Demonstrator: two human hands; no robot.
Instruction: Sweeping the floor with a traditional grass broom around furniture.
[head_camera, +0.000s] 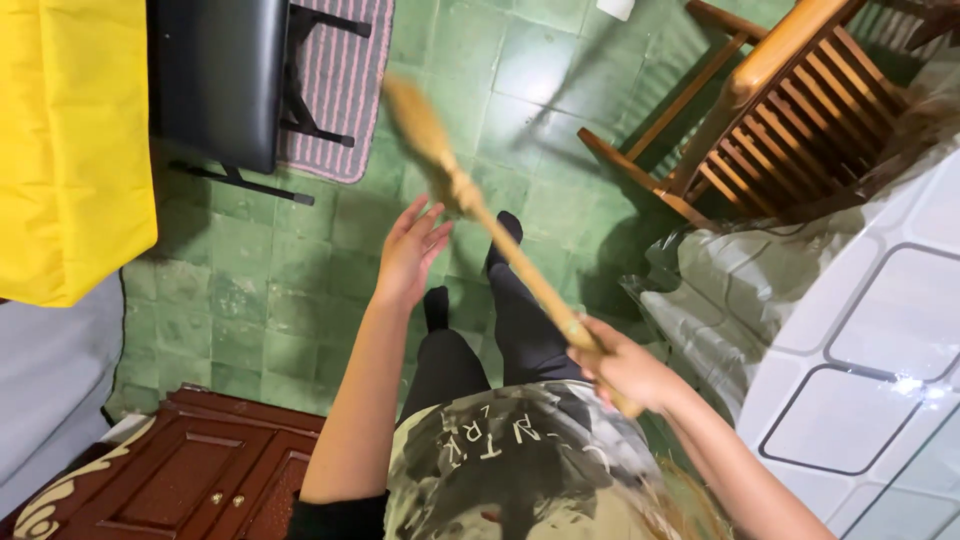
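Above the green tiled floor (260, 290), right hand (625, 368) grips a long wooden spoon (480, 205) near its handle end; fingers wrapped tight. Spoon points up and away, bowl end blurred. Left hand (410, 250) empty, open wide, palm toward the shaft, close but apparently not touching. Wooden chair (770, 110) to the right, black seat (215, 75) upper left. Progress: spoon in hand, nothing stirred or struck in view.
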